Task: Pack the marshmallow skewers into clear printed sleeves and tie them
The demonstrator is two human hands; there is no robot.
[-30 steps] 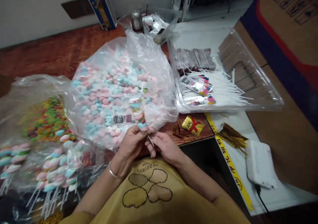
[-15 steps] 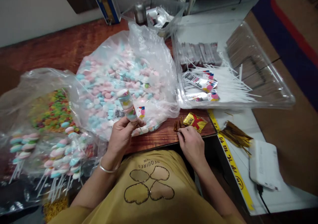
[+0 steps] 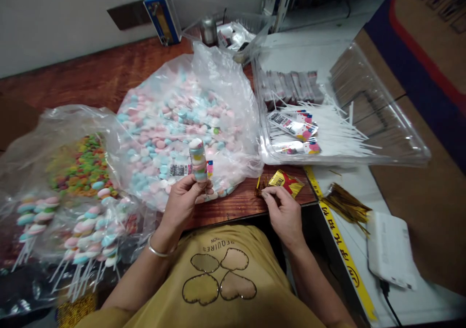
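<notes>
A marshmallow stick [image 3: 198,159] in a printed clear wrapper is gripped near its base by my left hand [image 3: 184,197], and it stands nearly upright. Behind it spreads a large clear bag of pink, blue and white marshmallows [image 3: 153,143]. My right hand [image 3: 284,211] is by the table's front edge, thumb and finger pinched on a gold twist tie [image 3: 259,185]. Beside those fingertips lies a gold and red packet [image 3: 287,182]. Several unwrapped marshmallow sticks [image 3: 91,231] rest at the left, on a bag of colourful gummy candies [image 3: 78,165].
A clear plastic bin [image 3: 345,159] at the right holds white sticks [image 3: 327,129] and printed wrappers [image 3: 293,124]. Nearby on the white surface are a bundle of gold ties [image 3: 345,204] and a white box with a cable [image 3: 391,248]. A cardboard box [image 3: 429,182] stands far right.
The marshmallow stick in my left hand has turned more upright. My right fingers have closed on a gold tie beside the packet. The whole view has shifted slightly.
</notes>
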